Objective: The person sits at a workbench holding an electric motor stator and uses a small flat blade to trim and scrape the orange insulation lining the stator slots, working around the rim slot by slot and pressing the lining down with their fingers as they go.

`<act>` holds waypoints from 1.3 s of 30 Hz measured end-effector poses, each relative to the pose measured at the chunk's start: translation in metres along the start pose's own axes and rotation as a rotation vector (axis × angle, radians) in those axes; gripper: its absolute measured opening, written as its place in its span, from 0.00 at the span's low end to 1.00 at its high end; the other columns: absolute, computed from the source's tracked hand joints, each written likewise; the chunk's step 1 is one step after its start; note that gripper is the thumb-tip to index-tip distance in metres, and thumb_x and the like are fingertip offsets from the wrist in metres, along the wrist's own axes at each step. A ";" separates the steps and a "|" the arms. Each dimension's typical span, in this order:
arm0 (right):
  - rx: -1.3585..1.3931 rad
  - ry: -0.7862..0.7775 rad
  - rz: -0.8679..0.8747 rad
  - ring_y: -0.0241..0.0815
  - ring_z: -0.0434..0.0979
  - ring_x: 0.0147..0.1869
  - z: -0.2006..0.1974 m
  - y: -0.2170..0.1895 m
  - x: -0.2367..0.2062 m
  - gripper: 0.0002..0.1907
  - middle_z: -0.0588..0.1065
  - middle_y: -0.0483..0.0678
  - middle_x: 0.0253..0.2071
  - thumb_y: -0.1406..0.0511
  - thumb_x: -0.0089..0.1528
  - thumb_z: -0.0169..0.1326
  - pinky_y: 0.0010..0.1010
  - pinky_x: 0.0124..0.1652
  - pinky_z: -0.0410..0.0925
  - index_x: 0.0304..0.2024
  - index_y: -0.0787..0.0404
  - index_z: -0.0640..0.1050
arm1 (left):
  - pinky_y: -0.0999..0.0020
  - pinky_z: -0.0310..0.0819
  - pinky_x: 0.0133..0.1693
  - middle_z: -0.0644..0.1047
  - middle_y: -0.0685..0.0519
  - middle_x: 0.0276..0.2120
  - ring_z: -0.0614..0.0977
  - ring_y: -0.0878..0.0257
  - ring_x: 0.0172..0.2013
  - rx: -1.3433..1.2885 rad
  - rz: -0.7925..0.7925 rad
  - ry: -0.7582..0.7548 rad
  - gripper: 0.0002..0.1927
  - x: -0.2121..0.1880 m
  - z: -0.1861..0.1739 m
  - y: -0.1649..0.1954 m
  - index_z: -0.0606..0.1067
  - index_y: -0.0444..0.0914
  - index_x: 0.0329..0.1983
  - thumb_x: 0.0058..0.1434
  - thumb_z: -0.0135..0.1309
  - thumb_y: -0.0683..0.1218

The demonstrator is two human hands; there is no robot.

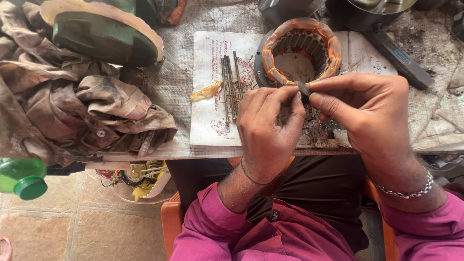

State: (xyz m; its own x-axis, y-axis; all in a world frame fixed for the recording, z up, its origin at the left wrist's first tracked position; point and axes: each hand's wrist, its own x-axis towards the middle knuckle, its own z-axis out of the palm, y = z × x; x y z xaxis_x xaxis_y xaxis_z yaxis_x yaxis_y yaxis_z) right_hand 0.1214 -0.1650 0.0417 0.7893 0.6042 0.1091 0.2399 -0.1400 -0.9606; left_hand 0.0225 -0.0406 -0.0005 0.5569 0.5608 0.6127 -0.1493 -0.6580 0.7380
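A round motor stator (300, 50) with orange-taped copper windings stands on a white printed sheet (212, 87) on the workbench. My left hand (268, 130) and my right hand (367, 113) meet at its near rim. Together their fingertips pinch a small dark piece (303, 89) against the winding. Both wrists come from magenta sleeves; the right one wears a metal chain bracelet.
Several thin metal rods (230, 87) and a scrap of yellow tape (205, 92) lie left of the stator. Dirty rags (82, 106) and a green disc-shaped housing (104, 36) fill the left side. A green bottle (23, 178) sits at the lower left, a dark flat tool (401, 58) at the upper right.
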 end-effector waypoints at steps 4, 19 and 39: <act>-0.060 0.014 -0.104 0.29 0.79 0.42 0.005 0.007 -0.001 0.09 0.81 0.46 0.40 0.75 0.64 0.63 0.18 0.43 0.72 0.48 0.64 0.83 | 0.65 0.75 0.46 0.80 0.51 0.38 0.81 0.57 0.41 -0.062 -0.037 -0.015 0.08 0.001 -0.001 -0.002 0.78 0.37 0.47 0.65 0.61 0.38; -0.780 0.103 -0.749 0.48 0.80 0.42 0.009 0.008 -0.002 0.12 0.78 0.50 0.38 0.81 0.60 0.61 0.37 0.43 0.72 0.41 0.62 0.82 | 0.68 0.76 0.44 0.80 0.51 0.35 0.81 0.59 0.39 -0.169 -0.139 -0.034 0.07 0.002 -0.004 -0.005 0.80 0.37 0.44 0.64 0.61 0.37; -1.013 -0.402 -0.828 0.52 0.75 0.52 -0.019 -0.035 0.056 0.13 0.79 0.48 0.44 0.67 0.56 0.62 0.42 0.52 0.67 0.44 0.58 0.84 | 0.65 0.64 0.40 0.71 0.56 0.29 0.71 0.61 0.34 -0.017 -0.064 -0.010 0.13 -0.001 -0.002 -0.005 0.78 0.42 0.51 0.65 0.64 0.37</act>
State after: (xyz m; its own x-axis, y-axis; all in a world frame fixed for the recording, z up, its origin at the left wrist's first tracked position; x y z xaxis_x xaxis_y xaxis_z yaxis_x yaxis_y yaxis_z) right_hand 0.1679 -0.1419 0.0861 0.0388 0.9510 0.3067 0.9991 -0.0322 -0.0265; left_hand 0.0210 -0.0365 -0.0039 0.5742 0.5959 0.5614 -0.1271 -0.6125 0.7802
